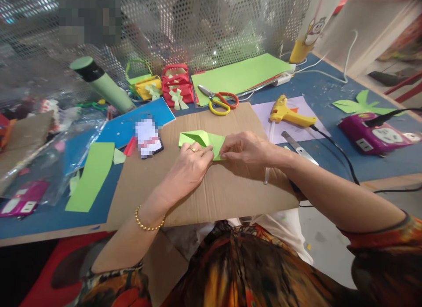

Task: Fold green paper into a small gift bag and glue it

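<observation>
A folded piece of green paper (216, 142) lies on the brown cardboard sheet (231, 190), its left part raised in a loose fold. My left hand (194, 164) presses on its near edge with bent fingers close together. At the paper's right end, my right hand (242, 148) pinches the edge between thumb and fingers. Just right of that hand is a yellow glue gun (292, 115) with a clear glue stick (272, 130). Scissors (219, 104) with red and yellow handles rest at the cardboard's far edge.
A phone (148, 137) and a green paper strip (90, 177) are to the left. Red paper bags (178, 87) and a green bottle (102, 85) stand at the back. A utility knife (300, 148) and a purple power socket (376, 133) with cables are on the right.
</observation>
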Motion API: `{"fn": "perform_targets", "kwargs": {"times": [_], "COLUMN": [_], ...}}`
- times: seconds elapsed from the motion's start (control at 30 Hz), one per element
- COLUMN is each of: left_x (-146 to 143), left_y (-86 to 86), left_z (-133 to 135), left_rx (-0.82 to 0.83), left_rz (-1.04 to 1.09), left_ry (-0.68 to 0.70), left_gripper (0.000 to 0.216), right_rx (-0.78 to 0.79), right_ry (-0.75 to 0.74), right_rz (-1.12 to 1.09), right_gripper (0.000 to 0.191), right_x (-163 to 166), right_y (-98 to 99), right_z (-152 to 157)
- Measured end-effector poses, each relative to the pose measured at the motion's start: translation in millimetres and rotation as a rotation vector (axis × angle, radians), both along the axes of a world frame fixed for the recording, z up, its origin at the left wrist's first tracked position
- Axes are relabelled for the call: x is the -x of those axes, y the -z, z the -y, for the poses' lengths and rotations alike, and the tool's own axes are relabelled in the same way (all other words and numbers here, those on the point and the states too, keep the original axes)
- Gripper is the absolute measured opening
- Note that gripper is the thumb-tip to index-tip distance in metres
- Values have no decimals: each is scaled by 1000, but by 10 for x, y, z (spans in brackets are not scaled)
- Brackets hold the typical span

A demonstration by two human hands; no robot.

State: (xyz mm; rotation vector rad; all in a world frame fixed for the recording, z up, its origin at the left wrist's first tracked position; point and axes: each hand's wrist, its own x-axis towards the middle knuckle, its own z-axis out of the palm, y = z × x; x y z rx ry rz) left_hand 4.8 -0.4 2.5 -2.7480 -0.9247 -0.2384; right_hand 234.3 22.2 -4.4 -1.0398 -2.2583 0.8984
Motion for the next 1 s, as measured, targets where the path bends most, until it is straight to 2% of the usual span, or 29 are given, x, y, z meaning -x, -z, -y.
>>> {"fn": "perform_targets", "kwargs": {"times": [0.17,0.33,0.5,0.8,1.0], "left_x": [11,7,13,-13,-4], "left_y": [34,30,70,25,67], "left_z": [-31,-35,-60,-71,-80], "left_rx": [-8,75,112,132,101], "left_rz": [48,100,182,127,160], "left_ry": [-17,-58,-61,-95,-95], "left_gripper": [29,33,33,32,35], "right_rx": [63,135,178,222,237], "right_ry": [100,131,128,75,77], "right_rz": [-46,-128,-168,-197,-212], "right_gripper": [14,16,18,22,28], "right_x": [52,69,52,24,20], "right_y": [26,64,102,149,135], "right_z": [-19,-72,-116,-141,-146]}}
